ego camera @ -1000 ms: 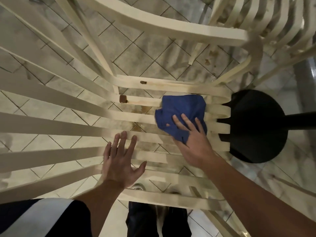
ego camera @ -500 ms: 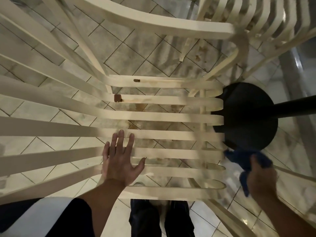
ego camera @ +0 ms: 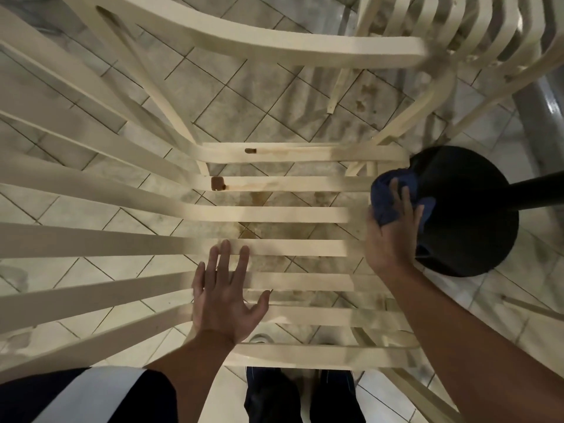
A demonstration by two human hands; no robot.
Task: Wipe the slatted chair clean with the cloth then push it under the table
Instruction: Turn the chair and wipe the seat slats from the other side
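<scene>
A cream slatted plastic chair (ego camera: 290, 215) fills the view from above, its seat slats running left to right. Brown stains (ego camera: 218, 183) mark the far slats. My left hand (ego camera: 224, 296) lies flat with spread fingers on the near slats. My right hand (ego camera: 389, 232) grips a bunched blue cloth (ego camera: 386, 199) at the right edge of the seat, next to the black table base. The slat ends under the cloth are hidden.
A round black table base (ego camera: 464, 209) with its dark post stands on the tiled floor right of the seat. A second slatted chair (ego camera: 457, 22) is at the top right. My dark shoes (ego camera: 302, 395) are below the seat's front edge.
My right hand left the seat's middle with the cloth, dropped off to the lower right, then came back up to the seat's right edge. The left hand stayed in place.
</scene>
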